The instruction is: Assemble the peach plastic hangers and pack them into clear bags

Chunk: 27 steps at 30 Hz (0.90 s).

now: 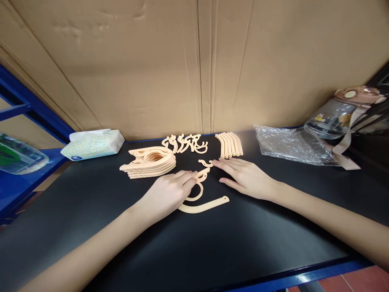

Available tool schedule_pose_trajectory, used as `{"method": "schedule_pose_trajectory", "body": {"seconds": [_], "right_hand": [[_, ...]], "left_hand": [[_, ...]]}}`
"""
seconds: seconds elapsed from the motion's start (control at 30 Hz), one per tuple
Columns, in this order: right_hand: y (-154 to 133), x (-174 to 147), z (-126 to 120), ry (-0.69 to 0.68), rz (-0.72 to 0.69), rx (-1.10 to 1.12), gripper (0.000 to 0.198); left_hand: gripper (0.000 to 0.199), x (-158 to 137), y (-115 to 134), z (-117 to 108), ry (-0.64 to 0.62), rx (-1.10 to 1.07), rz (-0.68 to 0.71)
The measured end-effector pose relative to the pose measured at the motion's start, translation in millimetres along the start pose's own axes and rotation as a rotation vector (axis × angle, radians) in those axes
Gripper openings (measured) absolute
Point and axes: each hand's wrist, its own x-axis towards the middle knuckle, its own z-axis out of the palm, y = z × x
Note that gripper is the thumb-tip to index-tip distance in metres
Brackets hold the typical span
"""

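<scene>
A partly assembled beige plastic folding hanger (203,208) lies on the black table, its long curved arm nearest me and a ring section behind it. My left hand (170,190) rests over its left side with the fingers closed on it, hiding part of the joint. At the hanger's far end is a small S-shaped hook (205,164). My right hand (251,177) lies low over the table, fingers stretched out and thumb apart, with a fingertip touching the hook's right end.
A stack of hanger bodies (152,165) sits left of my hands. Behind are loose hooks (184,143) and a row of curved arms (229,144). A tissue pack (92,144) is far left; a clear plastic bag (293,145) and a bottle (330,117) stand right. Cardboard (146,73) walls the back.
</scene>
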Motion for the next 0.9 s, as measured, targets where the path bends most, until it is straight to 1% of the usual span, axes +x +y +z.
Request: {"method": "schedule_pose_trajectory", "body": {"seconds": [0.1, 0.13, 0.23, 0.3, 0.4, 0.5, 0.57, 0.63, 0.73, 0.8, 0.83, 0.9], "right_hand": [[-2.4, 1.7, -4.5, 0.040, 0.025, -0.027, 0.037], [-3.3, 2.1, -6.0, 0.061, 0.034, -0.034, 0.034], [-4.9, 1.6, -7.5, 0.122, 0.061, -0.083, 0.029], [-4.5, 0.1, -5.9, 0.124, 0.066, -0.126, 0.030], [-3.1, -1.8, -3.0, 0.079, 0.073, -0.146, 0.032], [-3.6, -2.0, -2.6, 0.048, 0.089, -0.109, 0.027], [-5.4, -1.4, -3.0, 0.054, 0.126, -0.035, 0.021], [-7.8, -0.5, -3.3, 0.066, 0.199, 0.084, 0.017], [-10.2, 0.8, -3.2, 0.069, 0.291, 0.246, 0.011], [-10.3, 1.4, -3.3, 0.087, 0.300, 0.305, 0.008], [-10.0, 1.7, -3.4, 0.100, 0.289, 0.322, 0.007], [-9.2, 2.0, -3.5, 0.120, 0.265, 0.334, 0.006]], "left_hand": [[0.030, 1.2, 2.0, -3.7, 0.016, -0.105, -0.031], [0.034, 1.4, 2.4, -4.9, 0.010, -0.131, -0.037], [0.060, 1.4, 2.4, -7.2, -0.022, -0.153, -0.015], [0.065, 1.4, 1.6, -7.3, -0.036, -0.161, -0.005], [0.058, 2.2, 0.2, -6.3, -0.048, -0.162, -0.022], [0.052, 3.4, -0.7, -5.1, -0.050, -0.131, -0.032], [0.049, 4.1, -1.1, -4.5, -0.047, -0.104, -0.031], [0.048, 4.3, -1.2, -4.1, -0.030, -0.073, -0.036], [0.051, 4.1, -0.5, -3.7, 0.006, -0.050, -0.048], [0.053, 4.1, 1.0, -3.0, 0.023, -0.077, -0.050], [0.052, 4.2, 2.1, -2.2, 0.030, -0.110, -0.054], [0.040, 5.1, 4.8, 0.1, 0.035, -0.204, -0.072]]}}
